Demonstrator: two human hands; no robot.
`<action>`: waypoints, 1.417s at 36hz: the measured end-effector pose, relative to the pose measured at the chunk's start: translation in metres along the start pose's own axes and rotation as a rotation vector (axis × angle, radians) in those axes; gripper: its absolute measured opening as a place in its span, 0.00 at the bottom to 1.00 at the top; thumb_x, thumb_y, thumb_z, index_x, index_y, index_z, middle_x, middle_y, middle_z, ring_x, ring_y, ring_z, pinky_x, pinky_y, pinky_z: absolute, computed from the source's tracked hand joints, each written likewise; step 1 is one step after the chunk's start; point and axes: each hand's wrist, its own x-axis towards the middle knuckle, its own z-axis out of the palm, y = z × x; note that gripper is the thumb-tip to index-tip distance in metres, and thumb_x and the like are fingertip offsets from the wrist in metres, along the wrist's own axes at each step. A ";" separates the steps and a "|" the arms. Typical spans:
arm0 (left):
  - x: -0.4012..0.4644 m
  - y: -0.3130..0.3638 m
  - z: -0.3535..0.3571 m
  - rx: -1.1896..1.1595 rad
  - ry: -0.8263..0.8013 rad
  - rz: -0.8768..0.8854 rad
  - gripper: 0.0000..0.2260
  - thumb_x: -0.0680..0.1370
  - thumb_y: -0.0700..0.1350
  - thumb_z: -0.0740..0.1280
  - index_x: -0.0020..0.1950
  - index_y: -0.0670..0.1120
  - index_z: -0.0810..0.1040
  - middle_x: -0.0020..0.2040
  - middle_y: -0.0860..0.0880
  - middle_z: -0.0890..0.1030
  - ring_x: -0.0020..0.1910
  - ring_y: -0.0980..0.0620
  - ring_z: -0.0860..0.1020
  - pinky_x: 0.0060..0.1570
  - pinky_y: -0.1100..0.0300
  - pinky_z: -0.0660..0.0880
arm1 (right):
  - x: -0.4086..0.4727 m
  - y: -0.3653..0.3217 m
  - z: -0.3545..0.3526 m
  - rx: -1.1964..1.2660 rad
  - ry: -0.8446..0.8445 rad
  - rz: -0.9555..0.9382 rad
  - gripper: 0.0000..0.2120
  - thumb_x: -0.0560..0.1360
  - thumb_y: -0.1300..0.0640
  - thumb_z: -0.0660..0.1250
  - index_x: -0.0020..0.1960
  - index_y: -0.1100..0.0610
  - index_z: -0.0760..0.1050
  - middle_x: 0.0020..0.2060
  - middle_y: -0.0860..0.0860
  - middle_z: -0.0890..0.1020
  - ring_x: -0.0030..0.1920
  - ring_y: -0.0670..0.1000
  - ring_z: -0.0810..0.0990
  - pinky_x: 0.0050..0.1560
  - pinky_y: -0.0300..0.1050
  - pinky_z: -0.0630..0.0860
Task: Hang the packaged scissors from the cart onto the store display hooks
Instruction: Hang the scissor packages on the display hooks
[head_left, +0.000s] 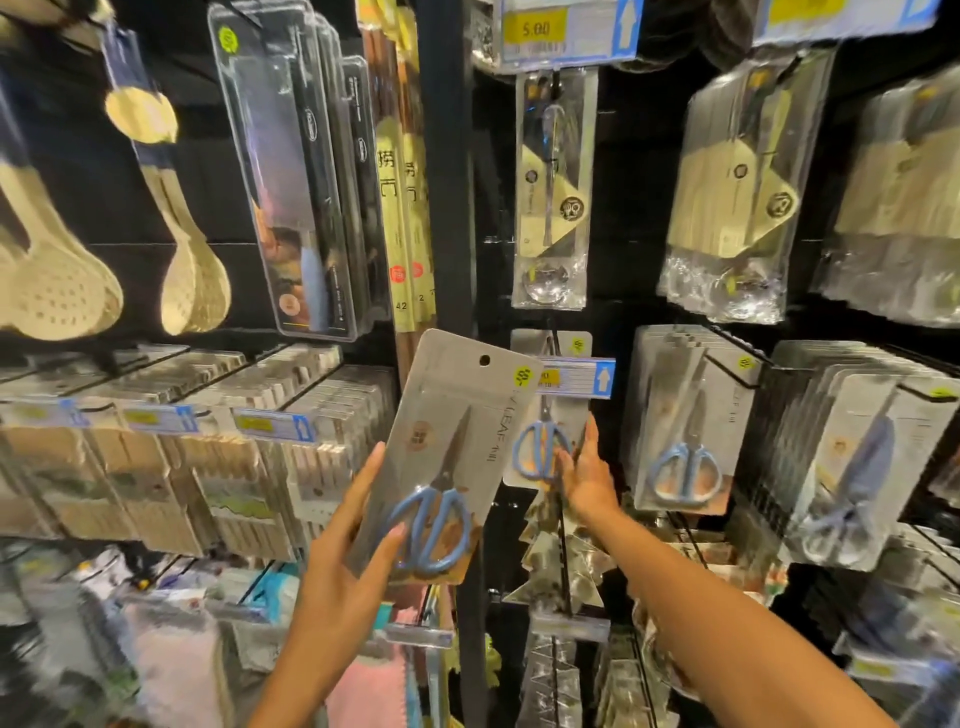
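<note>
My left hand (349, 535) grips a grey pack of blue-handled scissors (451, 441) by its lower left edge, thumb on the front near the handles, the pack tilted right with its hang hole at the top. My right hand (586, 470) has its fingers straight and touches the lower part of another scissors pack (540, 441) that hangs on a display hook behind a blue price tag (576, 378). More scissors packs (680, 431) hang in rows to the right (852, 462).
A black upright post (447, 171) divides the display. Packaged spoons (553, 192) hang above the scissors, knife packs (296, 182) and wooden ladles (57, 280) at the left. Boxed goods (218, 415) fill the left hooks; cloths (171, 665) lie below.
</note>
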 end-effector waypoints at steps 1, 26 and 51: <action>-0.001 0.001 0.001 -0.008 0.009 -0.004 0.33 0.79 0.41 0.67 0.74 0.72 0.63 0.75 0.70 0.66 0.75 0.63 0.67 0.73 0.51 0.68 | 0.002 -0.003 0.000 -0.001 -0.007 0.016 0.35 0.83 0.48 0.61 0.81 0.41 0.42 0.57 0.58 0.82 0.51 0.59 0.83 0.55 0.57 0.79; -0.043 0.024 0.021 -0.181 0.022 -0.097 0.33 0.79 0.40 0.68 0.77 0.66 0.62 0.68 0.74 0.71 0.67 0.69 0.72 0.58 0.76 0.72 | -0.206 -0.058 -0.073 0.496 -0.392 -0.313 0.23 0.83 0.54 0.61 0.75 0.39 0.60 0.59 0.47 0.84 0.58 0.50 0.84 0.58 0.48 0.81; -0.004 0.036 0.034 0.070 0.041 0.200 0.27 0.81 0.56 0.60 0.80 0.53 0.62 0.77 0.55 0.64 0.76 0.55 0.65 0.75 0.62 0.64 | -0.236 -0.033 -0.118 0.472 -0.203 -0.144 0.15 0.83 0.55 0.60 0.67 0.41 0.68 0.54 0.43 0.86 0.54 0.45 0.85 0.48 0.40 0.81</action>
